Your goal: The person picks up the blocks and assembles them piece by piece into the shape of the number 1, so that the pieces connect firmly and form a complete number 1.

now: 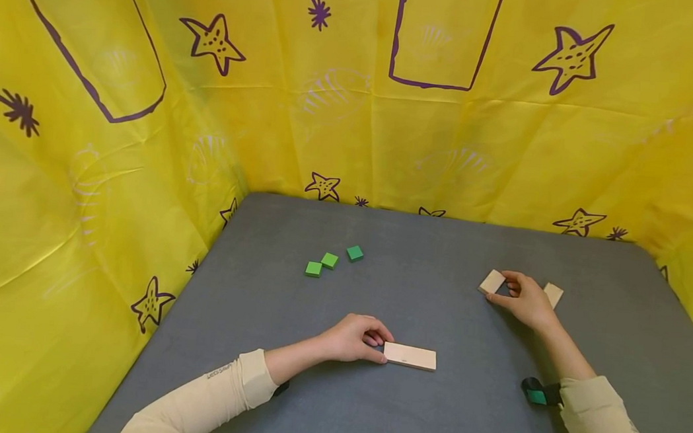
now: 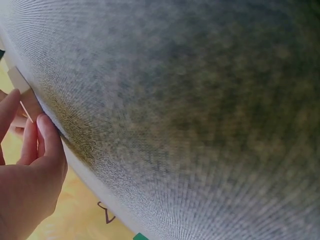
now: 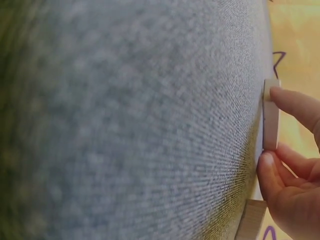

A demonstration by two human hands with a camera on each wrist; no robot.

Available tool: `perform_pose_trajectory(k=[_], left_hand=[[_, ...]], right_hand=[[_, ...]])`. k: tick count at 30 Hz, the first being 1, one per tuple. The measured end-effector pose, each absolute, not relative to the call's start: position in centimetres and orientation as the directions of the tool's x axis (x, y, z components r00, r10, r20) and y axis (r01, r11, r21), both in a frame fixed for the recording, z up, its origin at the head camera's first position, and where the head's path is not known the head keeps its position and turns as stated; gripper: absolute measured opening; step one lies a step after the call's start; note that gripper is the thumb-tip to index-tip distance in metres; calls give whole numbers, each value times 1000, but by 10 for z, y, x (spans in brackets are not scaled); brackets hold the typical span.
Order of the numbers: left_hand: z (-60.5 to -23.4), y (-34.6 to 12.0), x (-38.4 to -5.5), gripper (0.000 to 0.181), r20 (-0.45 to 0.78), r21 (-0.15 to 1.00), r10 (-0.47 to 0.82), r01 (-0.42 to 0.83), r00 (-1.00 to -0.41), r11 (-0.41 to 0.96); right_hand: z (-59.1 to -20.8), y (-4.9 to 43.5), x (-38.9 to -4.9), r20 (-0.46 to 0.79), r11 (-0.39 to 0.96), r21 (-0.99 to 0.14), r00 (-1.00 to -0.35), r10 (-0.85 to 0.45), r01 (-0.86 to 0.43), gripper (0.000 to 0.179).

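Note:
My left hand (image 1: 352,338) pinches the left end of a long, flat, pale wooden block (image 1: 412,356) between thumb and fingers, near the middle front of the table. In the left wrist view, fingertips lie along that block's end (image 2: 18,80). Farther right and back, my right hand (image 1: 526,300) grips a shorter wooden block (image 1: 492,281), with thumb and forefinger at its opposite sides. The right wrist view shows this wooden block (image 3: 270,125) edge-on at the grey surface. Partly hidden behind the right hand lies another wooden block (image 1: 553,293).
Three small green square blocks (image 1: 329,261) lie toward the back left of the grey table (image 1: 430,414). Yellow cloth (image 1: 352,131) with purple drawings hangs around its back and sides. A black and green wrist strap (image 1: 541,394) sticks out from the right forearm.

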State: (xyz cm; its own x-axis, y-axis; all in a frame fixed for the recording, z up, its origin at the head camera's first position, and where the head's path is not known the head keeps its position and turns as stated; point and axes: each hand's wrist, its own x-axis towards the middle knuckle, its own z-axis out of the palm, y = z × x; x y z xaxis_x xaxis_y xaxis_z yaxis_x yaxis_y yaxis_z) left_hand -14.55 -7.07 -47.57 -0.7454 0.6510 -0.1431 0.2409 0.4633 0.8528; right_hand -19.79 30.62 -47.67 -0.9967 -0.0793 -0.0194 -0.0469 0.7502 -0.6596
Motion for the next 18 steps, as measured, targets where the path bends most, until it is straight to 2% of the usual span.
perform_pose_trajectory(k=[18], left_hand=[[-476, -71, -145, 29, -146, 855, 653, 236, -743, 461]], right_hand=[[-475, 300, -192, -37, 731, -683, -998, -51, -12, 71]])
